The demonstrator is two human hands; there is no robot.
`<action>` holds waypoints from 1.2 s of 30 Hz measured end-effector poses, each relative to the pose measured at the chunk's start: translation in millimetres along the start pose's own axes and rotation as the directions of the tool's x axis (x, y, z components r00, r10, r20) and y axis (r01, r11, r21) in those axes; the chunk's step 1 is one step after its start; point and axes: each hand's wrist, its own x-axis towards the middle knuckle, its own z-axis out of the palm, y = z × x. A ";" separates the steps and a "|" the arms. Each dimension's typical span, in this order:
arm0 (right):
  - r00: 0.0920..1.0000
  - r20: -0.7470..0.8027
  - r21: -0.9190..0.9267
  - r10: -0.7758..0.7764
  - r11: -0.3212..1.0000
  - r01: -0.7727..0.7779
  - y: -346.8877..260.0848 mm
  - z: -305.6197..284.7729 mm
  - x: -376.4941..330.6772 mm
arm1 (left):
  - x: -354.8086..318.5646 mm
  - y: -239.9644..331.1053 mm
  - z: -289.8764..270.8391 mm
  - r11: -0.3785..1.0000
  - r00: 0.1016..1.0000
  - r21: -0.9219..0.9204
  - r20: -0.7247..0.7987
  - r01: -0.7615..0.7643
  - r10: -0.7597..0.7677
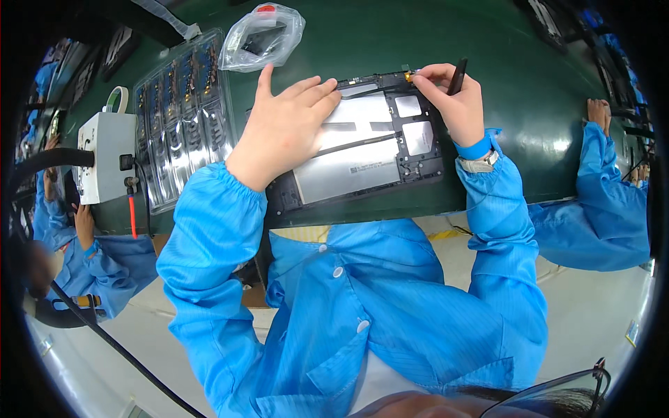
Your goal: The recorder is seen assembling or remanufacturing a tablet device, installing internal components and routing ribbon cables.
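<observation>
An opened tablet point(380, 155) lies on the green table, its inside facing up, with a large silver battery point(346, 172) in a black frame. My left hand point(282, 129) rests over its left part with fingers spread. At the tablet's upper right corner, my right hand point(456, 101) is closed, with a black stick-like tool point(458, 76) held in it, its upper end jutting above the fingers. The thumb and index fingertips meet at a small gold-coloured part point(409, 76) on the tablet's edge. Whether they pinch that part cannot be made out.
Left of the tablet lies a clear plastic tray point(182, 115) with rows of small parts. Beside it stands a white box point(106, 157) with cables. A clear plastic bag point(263, 38) lies beyond the tablet. Co-workers in blue sleeves point(592, 164) sit on both sides.
</observation>
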 end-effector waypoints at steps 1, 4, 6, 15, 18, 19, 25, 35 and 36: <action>1.000 0.001 0.006 0.002 1.000 -0.002 -1.6 0.6 0.0 | 0.4 0.1 0.2 1.000 1.000 0.003 0.006 0.001 -0.001; 0.999 -0.022 0.020 0.031 0.999 -0.031 -5.9 0.3 -0.2 | 2.3 1.7 0.5 0.993 0.997 0.093 -0.037 -0.065 0.069; 1.000 -0.008 -0.118 0.019 0.993 -0.019 -1.4 -2.1 2.0 | 3.7 3.1 -1.2 0.986 0.991 0.137 -0.073 -0.100 0.111; 0.996 -0.009 -0.450 -0.087 0.890 0.074 0.5 -3.4 4.6 | 29.0 3.6 -11.5 0.929 0.934 0.115 0.111 -0.351 0.339; 0.996 0.004 -0.460 -0.092 0.884 0.083 3.5 -4.6 6.1 | 36.0 3.9 -12.5 0.915 0.919 0.106 0.117 -0.388 0.376; 0.996 0.002 -0.459 -0.093 0.885 0.084 2.7 -4.5 6.6 | 38.9 4.4 -14.5 0.915 0.919 0.108 0.118 -0.390 0.377; 0.996 0.025 -0.437 -0.081 0.896 0.084 -2.0 -5.2 7.3 | 57.8 18.2 -20.7 0.869 0.872 0.143 0.208 -0.474 0.442; 0.685 0.435 -0.427 -0.585 0.535 0.729 -28.6 12.1 12.1 | -60.6 90.7 -49.8 0.637 0.996 -0.766 0.069 0.087 -0.052; 0.647 0.490 -0.426 -0.584 0.487 0.762 -22.6 22.1 15.1 | -75.8 99.5 -40.6 0.316 0.983 -0.931 0.164 0.183 -0.087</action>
